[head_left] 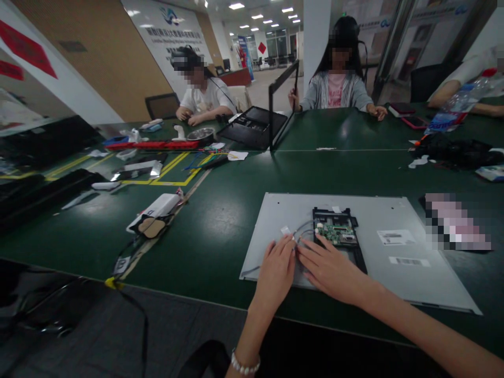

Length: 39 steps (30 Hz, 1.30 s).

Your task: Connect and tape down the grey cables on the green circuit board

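Observation:
A flat silver panel [374, 210] lies on the green table [220, 210], with a black frame [359, 254] and a green circuit board [334, 233] on it. Thin grey cables [305, 227] curve from the board's left side toward my fingers. My left hand [277, 265], bracelet on its wrist, has its fingers pressed together at the cables. My right hand [325, 262] comes from the right, fingers apart over the panel just left of the board, its fingertips close to the left ones. Whatever sits between the fingertips is too small to make out.
A white power strip or battery pack [155, 212] with a black cable lies to the left. A phone [454, 223] is right of the panel. Across the table are two people, a black frame held upright [271, 115] and a plastic bottle [452, 107].

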Each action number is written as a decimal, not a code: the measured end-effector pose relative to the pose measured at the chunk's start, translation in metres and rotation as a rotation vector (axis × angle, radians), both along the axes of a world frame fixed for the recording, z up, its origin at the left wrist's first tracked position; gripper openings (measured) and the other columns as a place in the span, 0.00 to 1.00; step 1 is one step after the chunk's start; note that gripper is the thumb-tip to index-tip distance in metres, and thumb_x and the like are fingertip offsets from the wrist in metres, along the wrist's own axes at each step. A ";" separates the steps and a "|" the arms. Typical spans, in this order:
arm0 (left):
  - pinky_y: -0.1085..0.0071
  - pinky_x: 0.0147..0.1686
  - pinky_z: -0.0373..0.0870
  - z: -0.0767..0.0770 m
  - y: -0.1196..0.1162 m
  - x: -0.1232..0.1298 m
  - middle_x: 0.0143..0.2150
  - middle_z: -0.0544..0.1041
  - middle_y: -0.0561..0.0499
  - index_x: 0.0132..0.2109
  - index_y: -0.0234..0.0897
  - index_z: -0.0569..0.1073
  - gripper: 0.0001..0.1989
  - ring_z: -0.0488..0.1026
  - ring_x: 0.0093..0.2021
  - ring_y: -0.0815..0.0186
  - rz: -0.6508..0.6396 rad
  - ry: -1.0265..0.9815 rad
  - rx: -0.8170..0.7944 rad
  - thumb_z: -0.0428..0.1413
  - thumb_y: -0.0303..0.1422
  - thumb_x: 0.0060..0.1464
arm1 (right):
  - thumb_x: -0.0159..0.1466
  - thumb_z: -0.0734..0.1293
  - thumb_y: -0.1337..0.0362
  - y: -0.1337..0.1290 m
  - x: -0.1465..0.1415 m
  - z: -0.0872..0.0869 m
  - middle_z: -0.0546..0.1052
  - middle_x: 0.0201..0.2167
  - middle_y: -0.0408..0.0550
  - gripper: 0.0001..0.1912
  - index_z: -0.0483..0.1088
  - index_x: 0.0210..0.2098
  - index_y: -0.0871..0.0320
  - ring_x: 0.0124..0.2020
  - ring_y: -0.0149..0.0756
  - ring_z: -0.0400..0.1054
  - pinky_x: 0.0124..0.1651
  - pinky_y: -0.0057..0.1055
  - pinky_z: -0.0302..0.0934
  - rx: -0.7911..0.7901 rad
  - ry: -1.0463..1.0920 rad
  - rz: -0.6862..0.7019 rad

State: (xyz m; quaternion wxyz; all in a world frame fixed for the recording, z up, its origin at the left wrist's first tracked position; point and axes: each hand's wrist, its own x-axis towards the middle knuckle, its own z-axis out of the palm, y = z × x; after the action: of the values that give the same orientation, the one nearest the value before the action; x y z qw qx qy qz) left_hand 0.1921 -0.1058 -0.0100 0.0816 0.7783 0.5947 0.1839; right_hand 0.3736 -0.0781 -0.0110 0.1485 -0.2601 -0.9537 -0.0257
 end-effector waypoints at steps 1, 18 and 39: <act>0.55 0.63 0.57 0.000 0.000 0.000 0.61 0.69 0.44 0.55 0.36 0.68 0.16 0.63 0.63 0.62 0.002 -0.003 -0.001 0.41 0.26 0.65 | 0.69 0.58 0.58 -0.003 0.001 0.000 0.71 0.58 0.57 0.22 0.67 0.57 0.63 0.62 0.46 0.60 0.66 0.51 0.46 -0.015 0.006 -0.001; 0.51 0.61 0.59 -0.004 0.009 0.012 0.56 0.74 0.44 0.56 0.39 0.67 0.18 0.71 0.57 0.57 0.198 -0.128 0.003 0.48 0.25 0.60 | 0.66 0.58 0.46 -0.034 0.001 -0.001 0.62 0.64 0.61 0.35 0.60 0.63 0.67 0.66 0.47 0.54 0.69 0.51 0.44 -0.165 0.088 -0.102; 0.50 0.61 0.59 -0.005 0.006 0.012 0.59 0.70 0.44 0.55 0.39 0.66 0.19 0.65 0.61 0.55 0.177 -0.182 0.084 0.55 0.29 0.55 | 0.67 0.56 0.53 -0.034 0.181 -0.011 0.73 0.56 0.53 0.24 0.59 0.62 0.43 0.54 0.53 0.69 0.50 0.52 0.67 -0.144 0.374 -0.913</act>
State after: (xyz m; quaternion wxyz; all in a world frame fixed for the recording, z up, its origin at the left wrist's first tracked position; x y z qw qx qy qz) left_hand 0.2041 -0.1002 -0.0154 0.0858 0.7056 0.6430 0.2851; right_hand 0.5550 -0.1123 -0.0219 0.2723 -0.6608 -0.6990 0.0252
